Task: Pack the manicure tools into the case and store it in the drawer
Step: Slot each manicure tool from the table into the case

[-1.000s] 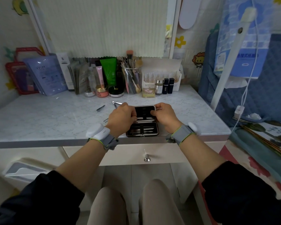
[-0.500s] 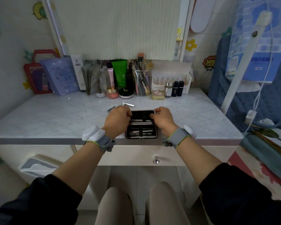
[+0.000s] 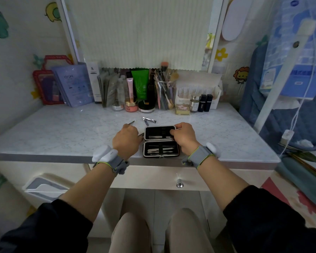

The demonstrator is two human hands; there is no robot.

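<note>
At the front edge of the white marbled tabletop (image 3: 62, 132) lies the black manicure case with pale trim (image 3: 161, 148), opened flat in two halves, just above the closed white drawer (image 3: 153, 177) with its small shiny knob (image 3: 179, 184). The right hand (image 3: 183, 136) grasps the right rim of the far half, with the thumb laid on the inside. The left hand (image 3: 126, 141) is just beside the case, reaching to the near end of a thin pointed steel tool (image 3: 132, 122). The back of the hand hides the fingers, so I cannot tell if they already pinch the tool or only touch it. I think the main risk is the position of the case: its near half sits at the very edge, so a push while a tool is slid under the elastic band could tip it to the floor and spill the tools already inside. The thin tool is also smooth and could slip from a weak pinch. I count one case, one drawer with one knob, and two hands. Outside the case there are one silver nail clipper (image 3: 149, 120), one thin pointed tool, and one more short metal tip (image 3: 141, 134) between the left hand and the case. The near half holds several tools, too small to count exactly.
</note>
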